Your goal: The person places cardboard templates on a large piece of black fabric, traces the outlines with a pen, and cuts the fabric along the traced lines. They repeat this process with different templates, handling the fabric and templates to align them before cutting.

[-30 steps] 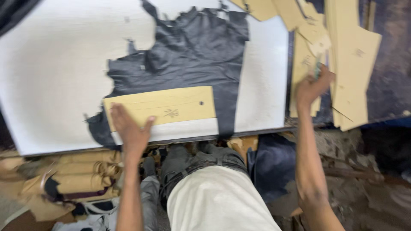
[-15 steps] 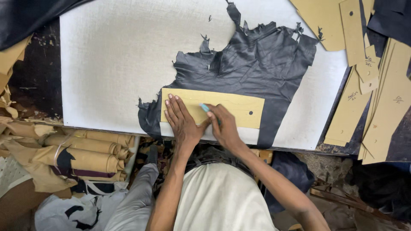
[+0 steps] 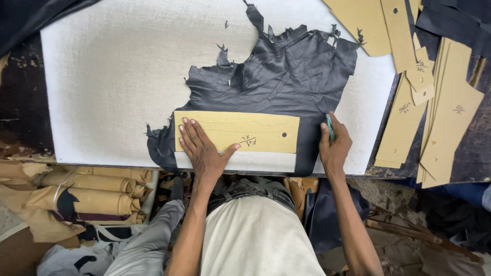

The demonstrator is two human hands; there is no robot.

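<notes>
On cardboard pattern, left hand flat.

We see left hand flat on tan card template | template lies over dark leather piece | right hand grips green tool at leather's right edge | white board beneath

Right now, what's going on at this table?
A person stands at a white cutting board with a ragged piece of dark leather spread on it. The left hand presses a rectangular cardboard pattern flat on the leather's near edge. The right hand rests at the leather's right edge, holding a small teal tool; its kind is unclear. More cardboard patterns lie stacked to the right.
</notes>
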